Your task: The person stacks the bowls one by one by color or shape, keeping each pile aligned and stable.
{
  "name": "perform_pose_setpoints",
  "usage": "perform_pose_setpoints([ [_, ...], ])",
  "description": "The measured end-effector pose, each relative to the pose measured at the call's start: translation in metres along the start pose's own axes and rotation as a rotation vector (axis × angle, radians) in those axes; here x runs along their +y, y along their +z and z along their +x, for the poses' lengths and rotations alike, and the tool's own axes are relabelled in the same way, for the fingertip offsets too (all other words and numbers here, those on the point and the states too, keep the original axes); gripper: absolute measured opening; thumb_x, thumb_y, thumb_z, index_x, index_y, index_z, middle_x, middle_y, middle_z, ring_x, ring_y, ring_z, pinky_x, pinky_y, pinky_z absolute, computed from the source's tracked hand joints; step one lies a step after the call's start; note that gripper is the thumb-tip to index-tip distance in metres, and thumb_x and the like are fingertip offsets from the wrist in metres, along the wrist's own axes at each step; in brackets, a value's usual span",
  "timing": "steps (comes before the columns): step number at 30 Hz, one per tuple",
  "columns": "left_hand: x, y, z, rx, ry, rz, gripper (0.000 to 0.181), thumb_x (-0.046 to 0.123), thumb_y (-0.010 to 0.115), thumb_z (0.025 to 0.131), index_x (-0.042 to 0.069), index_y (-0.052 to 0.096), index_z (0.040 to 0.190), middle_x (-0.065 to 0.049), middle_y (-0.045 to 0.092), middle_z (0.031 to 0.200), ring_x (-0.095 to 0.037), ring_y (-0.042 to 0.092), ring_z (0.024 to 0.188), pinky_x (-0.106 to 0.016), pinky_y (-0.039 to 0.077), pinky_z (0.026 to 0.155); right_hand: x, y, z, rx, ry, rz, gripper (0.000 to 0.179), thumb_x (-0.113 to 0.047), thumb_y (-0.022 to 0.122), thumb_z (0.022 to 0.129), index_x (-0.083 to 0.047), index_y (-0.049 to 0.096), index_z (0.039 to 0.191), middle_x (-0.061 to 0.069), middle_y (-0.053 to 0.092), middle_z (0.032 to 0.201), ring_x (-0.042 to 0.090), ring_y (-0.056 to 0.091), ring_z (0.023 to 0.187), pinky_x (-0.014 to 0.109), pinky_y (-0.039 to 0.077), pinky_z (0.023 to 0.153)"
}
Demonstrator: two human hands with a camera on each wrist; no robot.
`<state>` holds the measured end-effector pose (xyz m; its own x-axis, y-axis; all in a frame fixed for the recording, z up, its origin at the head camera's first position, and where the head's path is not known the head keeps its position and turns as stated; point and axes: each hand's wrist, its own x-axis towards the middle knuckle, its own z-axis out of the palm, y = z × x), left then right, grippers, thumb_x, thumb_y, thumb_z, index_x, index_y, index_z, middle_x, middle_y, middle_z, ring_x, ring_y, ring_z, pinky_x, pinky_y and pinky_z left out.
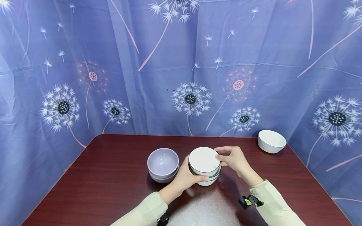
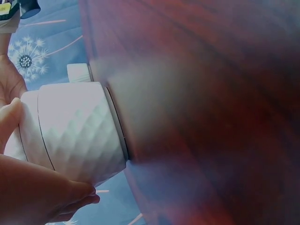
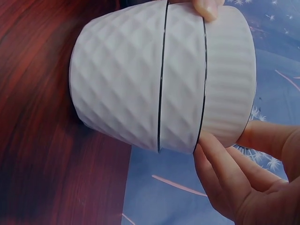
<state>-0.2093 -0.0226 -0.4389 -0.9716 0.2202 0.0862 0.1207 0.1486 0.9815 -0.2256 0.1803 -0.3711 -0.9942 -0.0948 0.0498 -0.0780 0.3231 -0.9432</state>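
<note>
A stack of white bowls stands on the dark red table, two diamond-textured bowls point(image 3: 117, 77) beneath and a ribbed white bowl point(image 1: 204, 160) with a dark rim on top. Around the near left side of the stack, my left hand point(image 1: 185, 179) grips with its thumb across the front. My right hand point(image 1: 233, 158) pinches the ribbed bowl at its right edge; the right wrist view shows its thumb at the rim and its fingers point(image 3: 218, 161) against the ribbed side. The left wrist view shows the stack side-on, with my left-hand fingers point(image 2: 75, 197) along it.
Left of the stack, close to my left hand, sit two nested lavender bowls point(image 1: 162, 161). Another ribbed white bowl point(image 1: 271, 141) stands at the table's back right corner. A blue dandelion-print curtain point(image 1: 152, 103) hangs behind the table point(image 1: 113, 185).
</note>
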Motion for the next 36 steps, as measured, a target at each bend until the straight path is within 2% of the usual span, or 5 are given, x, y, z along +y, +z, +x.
perform_pose_setpoints([
  [10,0.001,0.001,0.001,0.018,-0.033,0.045,0.108,0.018,0.092,0.062,0.012,0.028,0.149,-0.011,0.047,0.14,-0.03,0.042,0.129,-0.053,0.032,0.106,-0.002,-0.002,0.002,0.007,0.019,-0.027,0.031,0.005,0.07,0.082,0.012,0.065,0.112,0.025,0.069,0.1,0.019,0.068,0.079,0.039,0.058,0.069],
  [17,0.001,0.0,0.0,0.01,-0.028,0.027,0.112,0.017,0.092,0.062,0.011,0.023,0.151,-0.013,0.042,0.144,-0.032,0.038,0.132,-0.053,0.03,0.107,0.007,-0.009,0.007,-0.049,0.015,0.013,0.034,0.001,0.071,0.082,0.013,0.064,0.113,0.023,0.069,0.101,0.015,0.068,0.08,0.041,0.057,0.073],
  [29,0.002,0.0,0.001,0.02,-0.029,0.032,0.115,0.02,0.092,0.061,0.014,0.021,0.152,-0.014,0.04,0.146,-0.033,0.037,0.133,-0.054,0.029,0.107,0.022,-0.026,0.01,-0.172,-0.043,0.085,0.045,-0.003,0.067,0.089,0.015,0.051,0.127,0.029,0.062,0.116,0.019,0.068,0.093,0.042,0.055,0.08],
  [33,0.0,0.001,0.001,0.02,-0.029,0.03,0.115,0.022,0.092,0.062,0.015,0.021,0.152,-0.014,0.04,0.146,-0.033,0.037,0.133,-0.055,0.029,0.107,0.028,-0.035,0.01,-0.17,-0.074,0.115,0.046,-0.004,0.064,0.091,0.016,0.047,0.129,0.03,0.061,0.116,0.017,0.067,0.091,0.042,0.055,0.081],
  [36,-0.001,0.0,0.0,0.018,-0.032,0.02,0.114,0.022,0.092,0.062,0.017,0.022,0.152,-0.014,0.04,0.146,-0.033,0.037,0.133,-0.055,0.029,0.107,0.035,-0.044,0.01,-0.142,-0.094,0.139,0.045,-0.004,0.063,0.092,0.016,0.047,0.129,0.02,0.065,0.112,0.012,0.066,0.09,0.039,0.056,0.08],
])
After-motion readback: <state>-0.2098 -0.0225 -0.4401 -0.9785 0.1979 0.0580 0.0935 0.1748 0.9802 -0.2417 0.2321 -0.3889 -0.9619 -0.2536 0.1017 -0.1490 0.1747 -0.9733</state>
